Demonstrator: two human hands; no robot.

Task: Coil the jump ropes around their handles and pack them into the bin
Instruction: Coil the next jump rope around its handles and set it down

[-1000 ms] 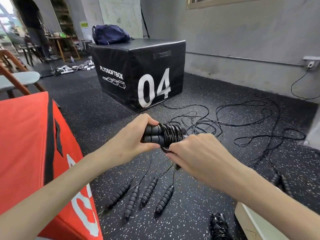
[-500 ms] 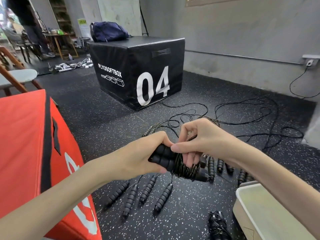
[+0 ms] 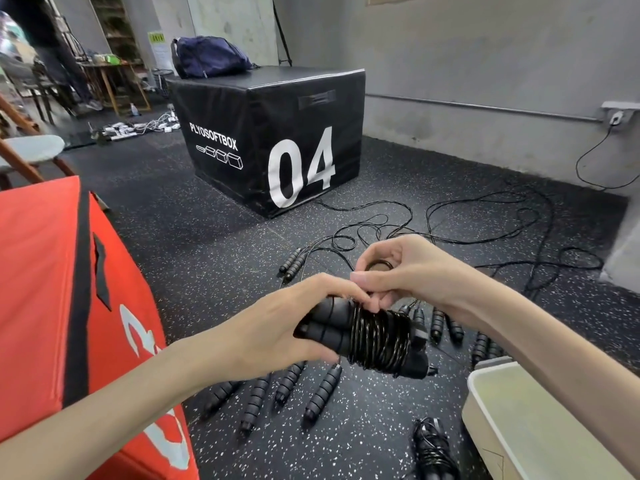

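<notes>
My left hand (image 3: 277, 327) grips two black foam handles held side by side, with black rope coiled tightly round them as one bundle (image 3: 374, 337). My right hand (image 3: 405, 271) is above the bundle, pinching the last small loop of the rope against the coil. Several more black handles (image 3: 287, 386) lie in a row on the floor below the bundle, and others (image 3: 446, 325) lie behind it. Their loose ropes (image 3: 485, 220) sprawl tangled across the floor. A cream bin (image 3: 540, 420) stands at the lower right. A coiled rope (image 3: 433, 448) lies on the floor beside it.
A red soft box (image 3: 45, 289) fills the left foreground. A black plyo box marked 04 (image 3: 270, 140) stands ahead with a blue bag (image 3: 207, 57) on top. A grey wall runs along the right. A wooden chair (image 3: 27, 150) and a person's legs (image 3: 65, 71) are far left.
The bundle has come lower and closer, now tilted down to the right. My right hand moved from under the coil to above it and now pinches a small rope loop.
</notes>
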